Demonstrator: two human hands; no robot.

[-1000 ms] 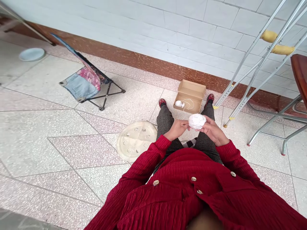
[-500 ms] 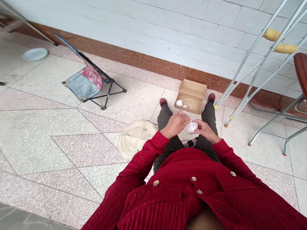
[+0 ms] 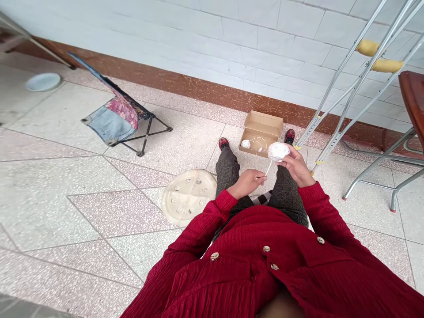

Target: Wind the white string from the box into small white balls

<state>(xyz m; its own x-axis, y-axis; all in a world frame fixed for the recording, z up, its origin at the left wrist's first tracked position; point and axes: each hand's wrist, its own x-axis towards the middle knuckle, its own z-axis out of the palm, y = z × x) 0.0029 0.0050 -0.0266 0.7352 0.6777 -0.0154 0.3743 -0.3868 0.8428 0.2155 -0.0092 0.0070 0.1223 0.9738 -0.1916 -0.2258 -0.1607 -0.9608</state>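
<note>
Drawn apart since the earlier frames are the left hand (image 3: pixel 245 184) and the right hand (image 3: pixel 296 170), and the ball of white yarn (image 3: pixel 277 152) has been lifted higher and to the right. A white-tiled wall (image 3: pixel 212 39) with a brown speckled skirting (image 3: pixel 205 90) is seen along the far side of a terrazzo floor (image 3: pixel 82 207). Two aluminium crutches (image 3: pixel 344 92) with yellow padding are leaned near the wall on the right, beside a metal-legged stool with a reddish-brown wooden seat (image 3: pixel 412 101). A folding chair with a denim and floral seat (image 3: pixel 115 110) and a white plate (image 3: pixel 43 82) are placed to the left, while a round, studded cream disc (image 3: pixel 188 197) is lying on the floor beside the left knee. A red buttoned cardigan (image 3: pixel 251 265) and grey trousers (image 3: pixel 227 170) are seen below the camera. An open cardboard box (image 3: pixel 261 132), holding a small white ball (image 3: pixel 245 144) and a loose white strand (image 3: pixel 263 141), is set just beyond the red shoes (image 3: pixel 224 143). The large ball is held in the right hand's curled grip, above the right knee, and a taut strand of yarn (image 3: pixel 267 169) running down from it is pinched in the left hand's closed grip
</note>
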